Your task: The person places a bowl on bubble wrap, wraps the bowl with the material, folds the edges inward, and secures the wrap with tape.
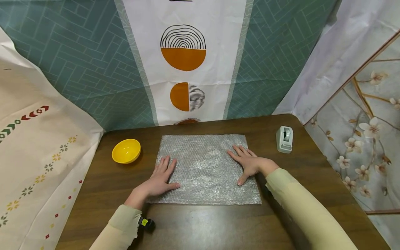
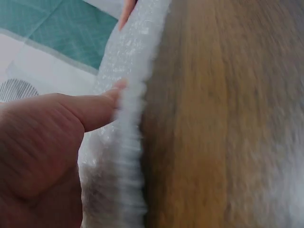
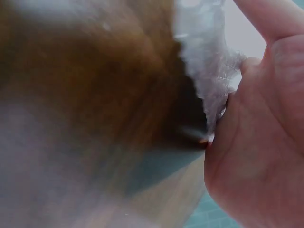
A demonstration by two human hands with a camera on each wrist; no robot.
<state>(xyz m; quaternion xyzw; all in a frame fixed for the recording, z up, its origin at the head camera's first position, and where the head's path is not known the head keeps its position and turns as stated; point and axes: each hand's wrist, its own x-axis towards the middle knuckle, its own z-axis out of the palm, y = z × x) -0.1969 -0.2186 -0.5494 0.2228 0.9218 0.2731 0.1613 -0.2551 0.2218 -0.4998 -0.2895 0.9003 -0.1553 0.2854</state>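
Observation:
A sheet of clear bubble wrap lies spread flat on the brown wooden table. My left hand rests on its left part, fingers straight and spread, thumb pointing right. On the right part lies my right hand, also with spread, straight fingers. In the left wrist view the left thumb touches the bubble wrap close to its near edge. The right palm shows beside the bubble wrap's edge in the right wrist view.
A yellow bowl stands at the left of the table, beyond the left hand. Toward the back right is a white tape dispenser. Patterned cloths hang behind the table and at both sides.

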